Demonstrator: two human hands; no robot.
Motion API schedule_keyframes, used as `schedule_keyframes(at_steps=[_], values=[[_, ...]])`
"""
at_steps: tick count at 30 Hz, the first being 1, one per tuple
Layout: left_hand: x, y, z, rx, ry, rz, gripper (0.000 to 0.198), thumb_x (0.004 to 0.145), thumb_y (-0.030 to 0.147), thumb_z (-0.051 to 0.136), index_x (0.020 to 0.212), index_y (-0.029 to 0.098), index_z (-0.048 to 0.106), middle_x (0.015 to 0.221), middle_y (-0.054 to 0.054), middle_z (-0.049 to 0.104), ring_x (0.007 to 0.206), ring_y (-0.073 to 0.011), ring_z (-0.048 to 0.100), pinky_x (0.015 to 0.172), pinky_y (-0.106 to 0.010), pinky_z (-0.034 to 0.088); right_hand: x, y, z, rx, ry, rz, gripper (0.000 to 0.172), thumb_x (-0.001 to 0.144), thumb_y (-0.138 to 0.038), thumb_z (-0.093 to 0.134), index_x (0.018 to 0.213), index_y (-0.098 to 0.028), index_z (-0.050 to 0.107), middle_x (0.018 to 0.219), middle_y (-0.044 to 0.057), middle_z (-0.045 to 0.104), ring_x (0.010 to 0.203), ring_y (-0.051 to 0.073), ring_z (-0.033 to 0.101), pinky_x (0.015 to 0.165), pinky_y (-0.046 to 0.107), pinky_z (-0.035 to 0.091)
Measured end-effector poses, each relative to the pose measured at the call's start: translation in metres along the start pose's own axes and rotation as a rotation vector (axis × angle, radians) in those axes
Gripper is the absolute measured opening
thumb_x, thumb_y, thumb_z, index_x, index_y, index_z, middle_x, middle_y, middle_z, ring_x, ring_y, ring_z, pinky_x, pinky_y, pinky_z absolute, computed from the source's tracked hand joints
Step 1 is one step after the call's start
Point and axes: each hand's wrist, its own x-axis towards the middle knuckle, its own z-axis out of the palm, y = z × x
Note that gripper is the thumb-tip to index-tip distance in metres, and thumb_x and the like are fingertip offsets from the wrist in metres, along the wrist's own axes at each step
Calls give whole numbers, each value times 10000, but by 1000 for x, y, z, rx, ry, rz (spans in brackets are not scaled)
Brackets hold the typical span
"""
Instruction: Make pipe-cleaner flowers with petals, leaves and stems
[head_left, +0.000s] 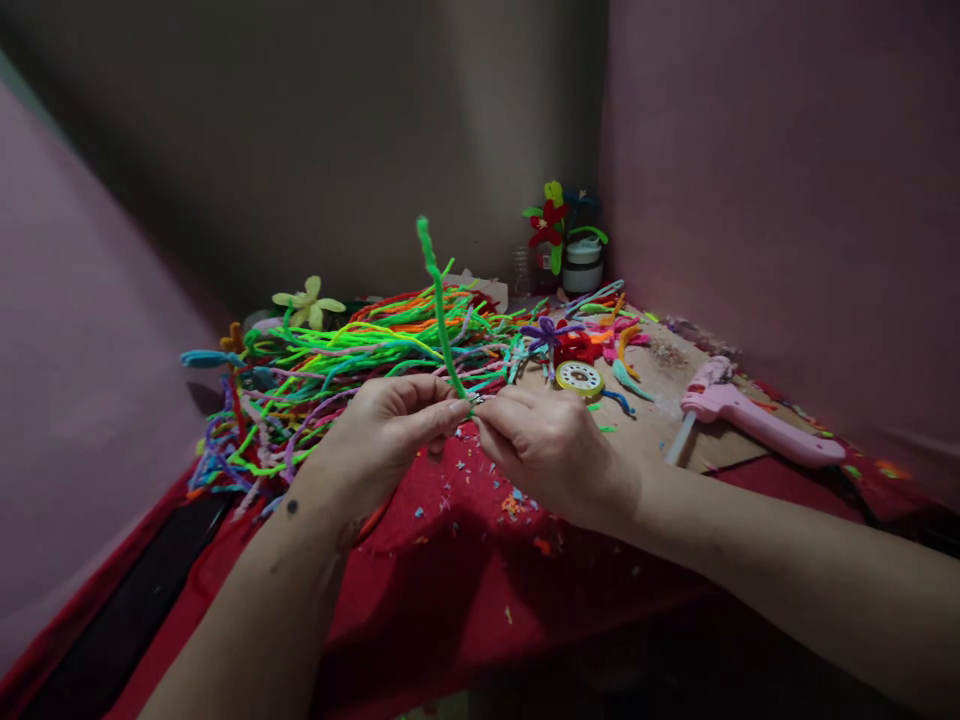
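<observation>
A green pipe cleaner (441, 318) stands up from between my hands, bending slightly toward its fuzzy tip. My left hand (397, 430) pinches its lower end between thumb and fingers. Close against it, my right hand (551, 445) is closed with its fingertips at the same lower end. Small pale bits (475, 398) show where the fingertips meet; what they are I cannot make out. Behind my hands lies a large heap of coloured pipe cleaners (352, 345). A purple pipe-cleaner flower (551, 335) rests beyond my right hand.
A pink glue gun (757, 415) lies on the cardboard (675, 400) at right, near a yellow-rimmed spool (579, 377). A lidded jar (583, 265) stands at the back beside a red flower (548, 222). Fuzzy scraps litter the red cloth (450, 590). Walls enclose both sides.
</observation>
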Motion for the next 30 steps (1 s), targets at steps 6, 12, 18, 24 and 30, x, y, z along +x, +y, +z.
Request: schedule_keyframes(at_steps=[6,12,18,24,30], values=[[2,-3,-8,94,8,58,200,716,297,652,610,148,572,550,39,480,525,-79,402,515,-225,301,5,3,-3,276,-18,163,192,823,-134,481,818,-96,669,750,73,676,677,133,583,643,243,414],[6,-7,-6,77,72,77,161,716,293,650,663,147,607,579,32,491,546,-86,402,517,-225,303,9,3,-7,453,-95,434,200,805,-178,521,706,-120,685,555,-3,586,512,82,460,529,226,347],[7,-7,-5,193,89,107,207,747,302,589,619,163,504,550,51,394,519,-82,331,488,-225,255,16,7,-8,590,-298,528,274,800,-196,548,541,-133,612,470,-32,509,461,64,426,497,216,321],[9,-6,-7,390,123,114,222,735,297,544,575,176,448,531,53,348,508,-90,309,473,-223,246,17,15,-16,392,-524,340,303,810,-224,558,519,-144,583,458,-23,498,439,69,378,465,232,276],[5,-1,0,459,-50,184,162,754,303,516,702,162,575,644,9,508,632,-131,441,572,-233,372,18,11,-23,33,-8,-92,250,888,-148,411,959,-153,650,979,92,633,886,188,502,789,328,390]])
